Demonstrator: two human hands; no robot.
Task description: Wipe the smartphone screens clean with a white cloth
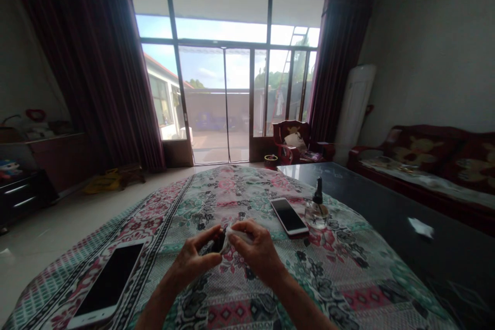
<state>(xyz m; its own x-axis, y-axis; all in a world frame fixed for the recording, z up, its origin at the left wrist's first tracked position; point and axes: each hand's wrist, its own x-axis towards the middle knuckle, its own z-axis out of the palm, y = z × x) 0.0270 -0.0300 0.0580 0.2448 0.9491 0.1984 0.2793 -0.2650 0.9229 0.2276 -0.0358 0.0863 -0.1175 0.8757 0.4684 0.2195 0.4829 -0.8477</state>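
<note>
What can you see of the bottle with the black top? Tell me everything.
The bottle has a squat, see-through body, glass by its look, with a tan patch and dark marks, and a tall, narrow black top, fitted on. It stands upright, unheld, on the patterned cloth, beside a phone; whether they touch is unclear, as are its contents.

Daylight glares through the window (pixel 212 69) into dimness.

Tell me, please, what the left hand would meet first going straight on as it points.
Ahead of the left hand, probably the white cloth in the right hand, though depth is unclear.
</note>
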